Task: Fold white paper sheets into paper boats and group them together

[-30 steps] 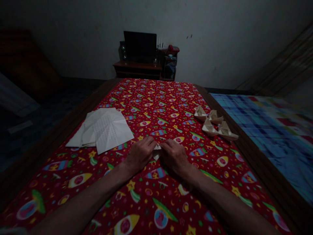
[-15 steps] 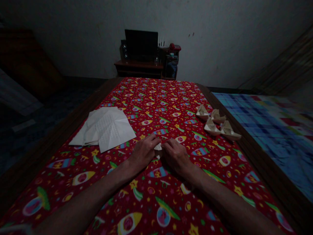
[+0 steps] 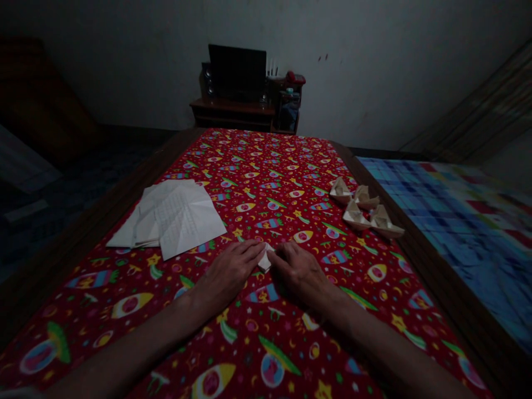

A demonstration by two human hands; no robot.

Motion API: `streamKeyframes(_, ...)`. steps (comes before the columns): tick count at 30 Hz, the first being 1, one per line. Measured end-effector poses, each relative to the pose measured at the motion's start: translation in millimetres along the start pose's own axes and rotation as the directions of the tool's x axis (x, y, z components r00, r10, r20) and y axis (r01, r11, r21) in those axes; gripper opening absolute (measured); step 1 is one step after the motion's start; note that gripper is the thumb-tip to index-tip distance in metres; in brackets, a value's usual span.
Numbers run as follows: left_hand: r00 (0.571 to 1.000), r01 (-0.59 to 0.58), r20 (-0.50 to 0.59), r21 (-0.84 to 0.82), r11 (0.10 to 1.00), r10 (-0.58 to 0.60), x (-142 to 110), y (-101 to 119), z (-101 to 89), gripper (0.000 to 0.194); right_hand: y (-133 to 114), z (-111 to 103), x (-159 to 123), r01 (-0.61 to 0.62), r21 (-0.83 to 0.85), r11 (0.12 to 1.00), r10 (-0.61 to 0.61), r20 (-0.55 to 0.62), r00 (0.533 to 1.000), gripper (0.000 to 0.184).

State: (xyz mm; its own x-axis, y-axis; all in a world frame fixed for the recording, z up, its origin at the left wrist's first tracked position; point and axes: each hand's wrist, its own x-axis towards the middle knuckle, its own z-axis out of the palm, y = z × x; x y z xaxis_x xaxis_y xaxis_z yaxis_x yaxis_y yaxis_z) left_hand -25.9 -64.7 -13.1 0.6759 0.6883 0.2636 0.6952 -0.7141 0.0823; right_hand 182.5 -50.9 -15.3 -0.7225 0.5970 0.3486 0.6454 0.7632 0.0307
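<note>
A small piece of folded white paper (image 3: 265,260) lies on the red patterned cloth between my hands. My left hand (image 3: 238,267) presses on its left side, fingers together and pointing at it. From the right, my right hand (image 3: 298,267) grips the paper's edge with curled fingers and thumb. Off to the left is a fanned stack of paper sheets (image 3: 191,221), the top one creased and bearing faint writing. Several folded paper boats (image 3: 355,217) stand grouped at the right side of the cloth.
The red cloth (image 3: 274,183) covers a long table with a dark wooden edge (image 3: 415,260). Beyond its far end, a monitor (image 3: 236,69) and speakers stand on a wooden desk (image 3: 233,108). A blue checked spread (image 3: 415,194) lies to the right.
My hands have come down flatter onto the folded paper, which now lies lower and shows more of its surface. The whole view has shifted slightly.
</note>
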Motion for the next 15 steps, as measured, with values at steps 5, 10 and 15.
streamKeyframes(5,1.000,0.007,-0.005,-0.051,0.999,-0.008,-7.2,-1.6,3.4,0.048,0.0,-0.3,3.0,-0.009,-0.010,1.000,0.009,0.000,1.000,0.025)
streamKeyframes(10,0.999,0.020,-0.032,-0.073,0.997,-0.022,-8.3,0.9,5.6,0.047,-0.5,-2.4,7.8,-0.016,0.005,1.000,0.015,0.012,1.000,0.030)
streamKeyframes(15,0.999,0.030,-0.020,-0.043,0.999,-0.030,-9.1,2.4,4.8,0.046,-1.1,-4.5,8.6,-0.028,-0.002,1.000,0.028,0.091,0.995,0.032)
